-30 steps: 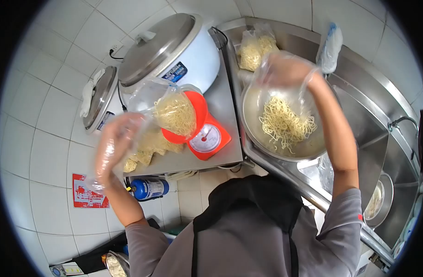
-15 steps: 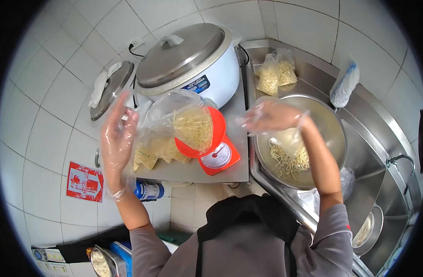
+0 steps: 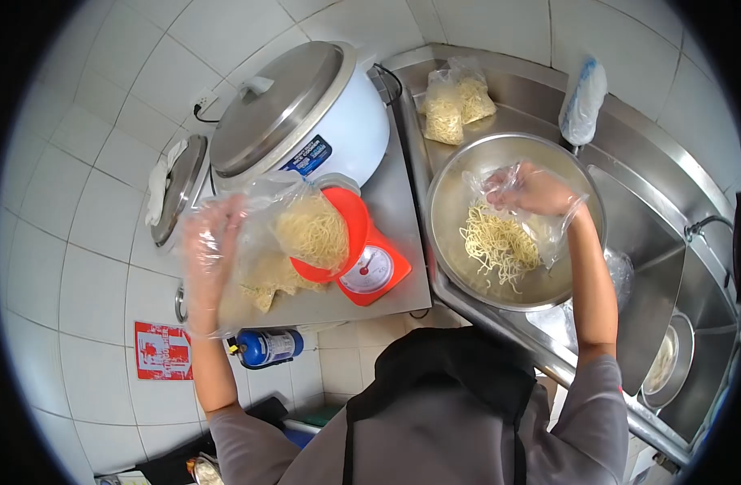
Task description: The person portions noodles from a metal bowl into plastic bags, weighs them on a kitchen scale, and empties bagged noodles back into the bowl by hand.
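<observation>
My left hand (image 3: 211, 242), in a loose clear plastic glove, is closed at the mouth of a clear plastic bag; its fingers are partly blurred. Yellow noodles (image 3: 312, 234) fill the bag, which rests tilted in the red pan (image 3: 356, 218) of a red dial scale (image 3: 396, 267). My right hand (image 3: 536, 191), gloved the same way, is inside a large steel bowl (image 3: 445, 267). Its fingers curl at the top edge of a pile of loose noodles (image 3: 504, 246), and their tips are partly hidden by the glove.
A large rice cooker (image 3: 362, 121) stands behind the scale. Bagged noodles (image 3: 261, 295) lie left of the scale, and more noodle bags (image 3: 445, 117) sit behind the bowl. A sink tap (image 3: 710, 222) is at the right, a blue extinguisher (image 3: 269, 346) below the counter.
My left hand has moved down and closed at the bag's mouth from spread fingers. My right hand has moved right, from the bowl's left rim to the noodle pile. The view has shifted.
</observation>
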